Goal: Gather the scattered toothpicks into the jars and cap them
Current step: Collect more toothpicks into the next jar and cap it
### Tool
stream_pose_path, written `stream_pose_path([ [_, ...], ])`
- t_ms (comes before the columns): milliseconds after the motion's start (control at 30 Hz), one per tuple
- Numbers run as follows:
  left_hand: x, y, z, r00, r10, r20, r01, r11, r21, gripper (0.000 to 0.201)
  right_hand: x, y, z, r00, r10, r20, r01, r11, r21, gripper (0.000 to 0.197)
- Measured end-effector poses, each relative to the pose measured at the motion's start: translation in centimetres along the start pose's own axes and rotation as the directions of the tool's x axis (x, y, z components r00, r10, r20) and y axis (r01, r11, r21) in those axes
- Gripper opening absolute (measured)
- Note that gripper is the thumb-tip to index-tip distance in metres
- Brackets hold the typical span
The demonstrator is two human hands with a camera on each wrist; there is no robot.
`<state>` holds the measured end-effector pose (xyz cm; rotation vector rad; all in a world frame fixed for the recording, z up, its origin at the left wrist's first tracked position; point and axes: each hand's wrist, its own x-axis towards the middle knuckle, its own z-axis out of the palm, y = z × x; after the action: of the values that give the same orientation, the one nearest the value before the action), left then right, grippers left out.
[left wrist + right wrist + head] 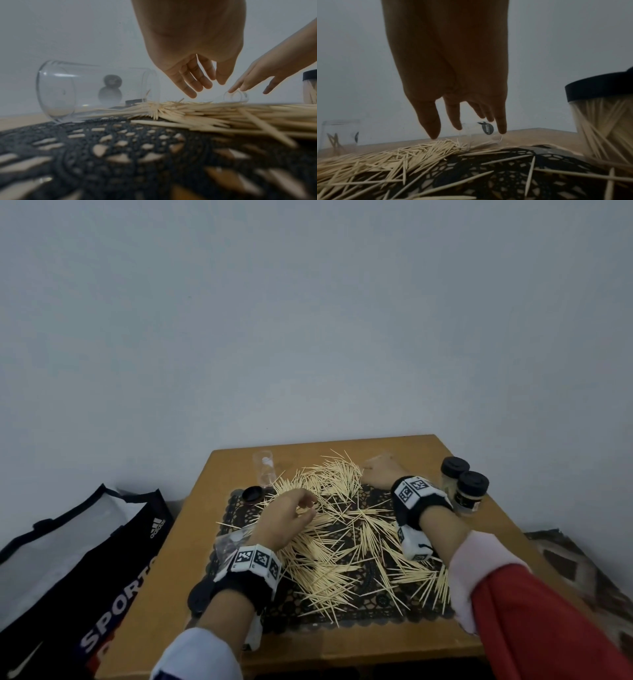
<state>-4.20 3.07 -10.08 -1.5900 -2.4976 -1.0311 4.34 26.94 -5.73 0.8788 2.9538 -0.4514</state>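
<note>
I sit at a small wooden table [191,546] that stands against a plain grey-white wall [308,320]. A black lace mat [373,607] covers the middle of the table, and the toothpicks [339,529] lie scattered all over it in a thick layer. My left hand [287,518] hangs just above the heap, its fingers [190,89] loosely bent and a little apart, holding nothing. My right hand [378,472] is at the far side of the heap; its fingers [429,124] point down, spread, and touch an empty clear jar [481,135] that lies on its side there. Another empty clear jar [265,470] is at the far left of the table, with a black cap [252,494] near it. Two filled jars with black caps [462,486] stand at the right edge. On the floor at the left lies a dark sports bag [68,570].
</note>
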Motion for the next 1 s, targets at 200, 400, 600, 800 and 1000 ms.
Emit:
stream_pose_path([
  [200,0.1,0.0,0.0,1.000,0.006,-0.006,-0.006,1.000,0.001,0.022,0.8,-0.4,-0.3,0.998,0.032,-0.060,-0.027,0.997,0.069,0.028],
  [400,0.1,0.1,0.1,0.999,0.013,-0.044,-0.013,1.000,0.003,0.034,-2.3,-1.5,-3.4,0.994,-0.062,-0.094,0.097,0.895,0.436,0.034],
  [600,0.1,0.5,0.0,0.998,-0.023,-0.061,0.017,0.995,-0.097,0.084,-5.3,-3.5,-4.1,0.933,-0.312,0.180,0.132,0.761,0.636,0.029],
  [800,0.1,1.0,0.0,1.000,0.007,0.017,-0.006,0.998,-0.069,0.048,-7.6,-1.9,-3.6,0.851,-0.437,0.291,0.093,0.671,0.736,0.040],
  [1000,0.2,0.3,0.2,1.000,0.009,0.020,-0.007,0.997,-0.073,0.040,-8.7,2.7,-3.3,0.939,-0.232,0.252,0.127,0.920,0.371,0.066],
])
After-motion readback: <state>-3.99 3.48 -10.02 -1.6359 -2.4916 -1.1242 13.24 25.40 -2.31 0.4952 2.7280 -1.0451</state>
